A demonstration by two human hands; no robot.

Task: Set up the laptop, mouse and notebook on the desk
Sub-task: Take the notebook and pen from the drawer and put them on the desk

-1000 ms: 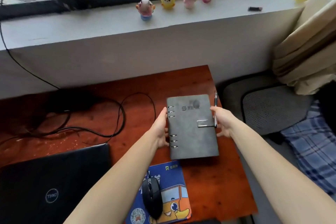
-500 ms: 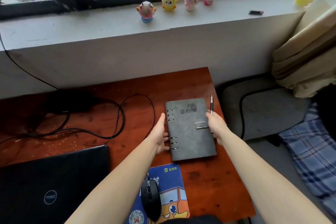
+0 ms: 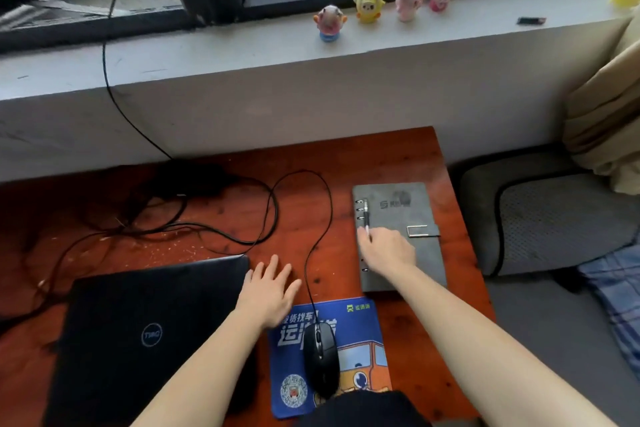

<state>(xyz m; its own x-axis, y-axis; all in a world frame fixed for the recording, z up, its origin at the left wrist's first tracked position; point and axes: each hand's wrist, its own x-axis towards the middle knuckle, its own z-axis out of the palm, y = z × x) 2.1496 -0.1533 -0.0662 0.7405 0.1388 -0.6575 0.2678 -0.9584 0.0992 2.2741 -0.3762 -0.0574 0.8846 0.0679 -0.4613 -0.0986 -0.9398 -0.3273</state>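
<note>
A grey ring-bound notebook (image 3: 412, 215) lies closed on the red-brown desk (image 3: 391, 156), at its right side. My right hand (image 3: 388, 248) rests over the notebook's left half and pinches a pen (image 3: 366, 215) that lies along the binder rings. My left hand (image 3: 268, 289) hovers with fingers spread over the desk, between the closed black laptop (image 3: 138, 336) and the mouse cable. The black mouse (image 3: 321, 359) sits on a blue mouse pad (image 3: 360, 326) at the desk's near edge.
Tangled black cables (image 3: 194, 218) spread over the desk's back left, one running up to the window. Several small toy figures (image 3: 367, 5) stand on the grey sill. A grey cushioned seat (image 3: 554, 218) and beige fabric (image 3: 602, 121) sit right of the desk.
Both hands let go of the notebook, which now lies flat. The pen went from the notebook's right edge to its ring side in my right hand. My left hand drew back toward the laptop.
</note>
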